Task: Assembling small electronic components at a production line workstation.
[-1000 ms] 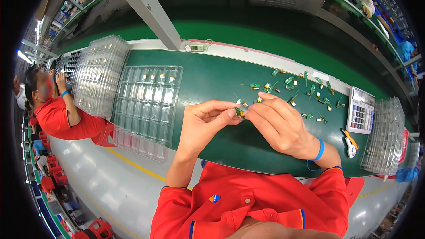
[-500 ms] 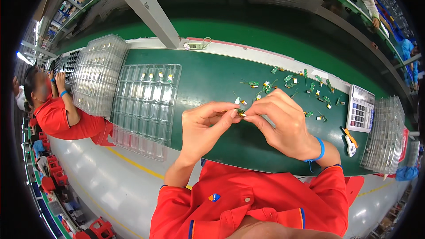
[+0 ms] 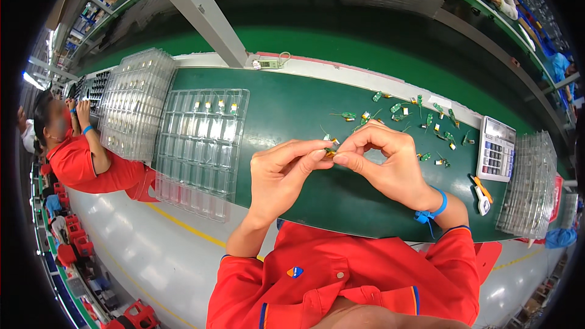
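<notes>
1. A small green circuit part (image 3: pixel 329 153) with a yellowish piece is held above the table (image 3: pixel 286 109), between the two hands and in front of the red shirt.
2. The part is pinched at its left end by the left hand (image 3: pixel 277 173); its thumb and index finger are closed on it, and its right end is left protruding past the tips.
3. By the right hand (image 3: pixel 390 161), the protruding end is met from the right. Thumb and index tips are brought close together there; whether the part is gripped between them cannot be told.
4. The left forearm is raised steeply from the lower edge, with the hand turned inward to the right. The right forearm is angled up and to the left, its wrist circled by a blue band (image 3: pixel 443 201), and the index finger is arched, with a gap left between it and the thumb.
5. Similar green boards (image 3: pixel 348 116) are scattered beyond and to the right of the hands. A clear compartment tray (image 3: pixel 244 122) is set to the left, with parts seated along its far row.
</notes>
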The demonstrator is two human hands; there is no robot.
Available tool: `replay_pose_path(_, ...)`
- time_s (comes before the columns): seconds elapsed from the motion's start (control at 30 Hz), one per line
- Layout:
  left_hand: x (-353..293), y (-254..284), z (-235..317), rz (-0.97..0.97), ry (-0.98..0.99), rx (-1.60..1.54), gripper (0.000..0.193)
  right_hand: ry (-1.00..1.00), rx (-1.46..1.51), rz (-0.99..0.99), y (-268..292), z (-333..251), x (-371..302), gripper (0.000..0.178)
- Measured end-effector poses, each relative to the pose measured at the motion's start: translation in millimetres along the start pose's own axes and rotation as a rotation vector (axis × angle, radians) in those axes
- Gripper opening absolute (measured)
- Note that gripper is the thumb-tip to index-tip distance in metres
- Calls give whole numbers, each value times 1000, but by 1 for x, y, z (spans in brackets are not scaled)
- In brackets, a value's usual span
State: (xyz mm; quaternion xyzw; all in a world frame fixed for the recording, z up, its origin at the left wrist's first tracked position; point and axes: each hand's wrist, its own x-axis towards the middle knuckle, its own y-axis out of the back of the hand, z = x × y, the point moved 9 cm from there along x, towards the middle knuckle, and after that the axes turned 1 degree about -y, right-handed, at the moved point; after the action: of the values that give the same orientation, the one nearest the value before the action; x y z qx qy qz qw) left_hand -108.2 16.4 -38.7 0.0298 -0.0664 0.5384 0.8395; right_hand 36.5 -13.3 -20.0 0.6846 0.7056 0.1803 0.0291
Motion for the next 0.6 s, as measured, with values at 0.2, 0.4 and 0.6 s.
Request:
replay_pose_path(0.2, 4, -3, 5, -29, -29, -6, 16, -80, 84, -18, 0, 6, 1, 10)
replay_pose_path(0.4, 6, -6, 2, -4, -104, -34, 15, -45, 99, 11, 4, 2, 2, 12)
replay_pose_path(0.6, 5, -9, -7, 55, -46, -329, 16, 151, 1, 82, 10, -16, -1, 20)
